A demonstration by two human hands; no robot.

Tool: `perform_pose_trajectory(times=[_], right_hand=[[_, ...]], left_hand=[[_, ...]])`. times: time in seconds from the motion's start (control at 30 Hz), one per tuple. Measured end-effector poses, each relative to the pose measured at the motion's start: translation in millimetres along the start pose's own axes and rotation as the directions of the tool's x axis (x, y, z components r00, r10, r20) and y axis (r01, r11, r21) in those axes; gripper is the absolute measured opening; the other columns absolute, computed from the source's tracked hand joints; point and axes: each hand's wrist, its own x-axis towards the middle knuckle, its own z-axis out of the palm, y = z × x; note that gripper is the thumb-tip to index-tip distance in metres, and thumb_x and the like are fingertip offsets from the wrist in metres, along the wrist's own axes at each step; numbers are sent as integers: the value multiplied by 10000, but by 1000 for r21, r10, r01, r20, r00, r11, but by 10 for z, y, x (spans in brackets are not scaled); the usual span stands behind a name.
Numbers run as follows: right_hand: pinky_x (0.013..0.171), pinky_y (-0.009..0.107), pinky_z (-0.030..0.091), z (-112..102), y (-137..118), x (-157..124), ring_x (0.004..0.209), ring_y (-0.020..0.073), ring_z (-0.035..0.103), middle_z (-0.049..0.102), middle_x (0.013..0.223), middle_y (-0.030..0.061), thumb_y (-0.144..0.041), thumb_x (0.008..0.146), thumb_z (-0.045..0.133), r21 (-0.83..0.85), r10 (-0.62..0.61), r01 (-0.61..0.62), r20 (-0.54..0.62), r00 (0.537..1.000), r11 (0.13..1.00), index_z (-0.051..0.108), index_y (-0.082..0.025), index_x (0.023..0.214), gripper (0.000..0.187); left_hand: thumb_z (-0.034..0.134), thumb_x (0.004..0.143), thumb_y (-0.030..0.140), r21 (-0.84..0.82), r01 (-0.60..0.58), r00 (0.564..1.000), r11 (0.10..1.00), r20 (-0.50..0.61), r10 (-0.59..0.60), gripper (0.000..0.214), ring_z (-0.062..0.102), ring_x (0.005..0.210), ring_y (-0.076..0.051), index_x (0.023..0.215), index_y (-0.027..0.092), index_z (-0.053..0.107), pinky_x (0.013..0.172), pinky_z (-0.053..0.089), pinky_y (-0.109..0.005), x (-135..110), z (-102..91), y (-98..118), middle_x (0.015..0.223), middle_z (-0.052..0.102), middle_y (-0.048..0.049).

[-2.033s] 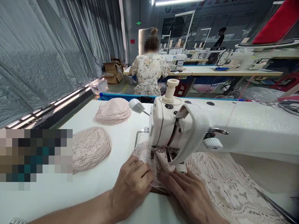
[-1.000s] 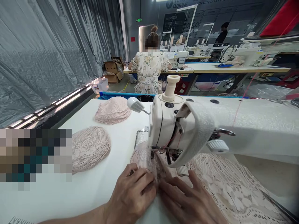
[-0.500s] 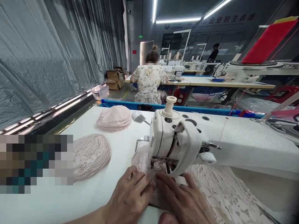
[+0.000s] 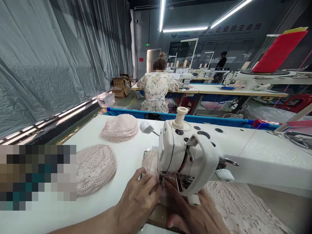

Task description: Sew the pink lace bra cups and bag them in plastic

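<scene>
A pale pink fabric piece (image 4: 150, 162) lies under the head of a white sewing machine (image 4: 207, 152). My left hand (image 4: 140, 198) is closed on its near left edge, thumb and fingers pressed together beside the presser foot. On the other side of the foot, my right hand (image 4: 192, 204) grips the same piece, its fingertips partly hidden behind the machine head. Pale pink lace (image 4: 246, 204) lies right of my right hand. The needle is too obscured to make out.
Left on the white table (image 4: 97, 214) sit a stack of lace cups (image 4: 97, 169) and a stack of smooth pink cups (image 4: 120, 127). A red thread cone (image 4: 280, 50) stands at the right. Ahead, a person (image 4: 158, 87) sits at another sewing table.
The pink fabric and both hands have shifted slightly, with less fabric showing in front of the foot. The view has tilted a little upward, so everything sits lower.
</scene>
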Motion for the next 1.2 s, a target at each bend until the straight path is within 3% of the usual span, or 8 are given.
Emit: perform_pose_trajectory(times=[0.1, 0.2, 0.37, 0.53, 0.63, 1.0, 1.2], right_hand=[[793, 361, 422, -7, 21, -12, 855, 214, 638, 729, 987, 33, -593, 938, 362, 4, 6, -6, 21, 1000, 1000, 598, -258, 1198, 486], [812, 382, 432, -20, 19, -39, 892, 233, 640, 731, 970, 62, -597, 951, 308, -23, 17, -15, 66, 998, 1000, 588, -202, 1211, 549], [878, 366, 427, -2, -69, -87, 990, 215, 629, 709, 1075, 77, -525, 983, 313, 8, -110, 110, 50, 993, 994, 616, -177, 1136, 486], [870, 391, 415, 60, -171, -144, 791, 209, 658, 725, 795, 65, -438, 1020, 201, 135, 47, -53, 44, 998, 989, 659, -186, 946, 528], [839, 389, 417, 61, -184, -169, 784, 217, 654, 721, 779, 65, -467, 1012, 204, 155, 75, -88, 89, 993, 984, 662, -180, 940, 545], [839, 386, 369, 24, -174, -161, 780, 217, 646, 716, 757, 46, -478, 1013, 180, 163, 94, -104, 64, 993, 981, 655, -169, 952, 570], [827, 410, 348, 23, -118, -80, 712, 212, 649, 719, 696, 41, -484, 1009, 224, 63, 54, -51, -34, 998, 997, 639, -162, 987, 526]], left_hand=[[469, 898, 121, 8, 8, 1000, 1000, -2, -8, 129, 598, 788, -175, 859, 155, 587, 849, 444, -383, -6, 3, 4, 793, 601, -34], [477, 896, 111, 4, 2, 1000, 1000, -5, -2, 125, 599, 800, -173, 868, 148, 593, 869, 436, -373, -28, -23, 16, 801, 600, -37], [469, 895, 90, 15, -17, 999, 1000, 27, 17, 139, 599, 823, -186, 933, 138, 594, 837, 439, -367, -102, -80, 28, 807, 605, -37], [445, 895, 74, 73, -62, 998, 995, -23, 63, 162, 596, 757, -173, 917, 115, 599, 791, 450, -346, -137, -61, 23, 767, 599, -41], [427, 895, 65, 108, -70, 995, 992, -66, 77, 193, 588, 721, -165, 894, 109, 615, 769, 457, -340, -142, -33, 23, 760, 608, -44], [385, 900, 25, 198, -83, 987, 977, -116, 107, 268, 598, 701, -187, 772, 104, 607, 751, 449, -382, -193, 20, 16, 713, 607, -64], [400, 897, 29, 223, -48, 995, 974, -73, 66, 244, 603, 740, -208, 791, 96, 610, 766, 462, -403, -160, 25, 0, 765, 621, -86]])
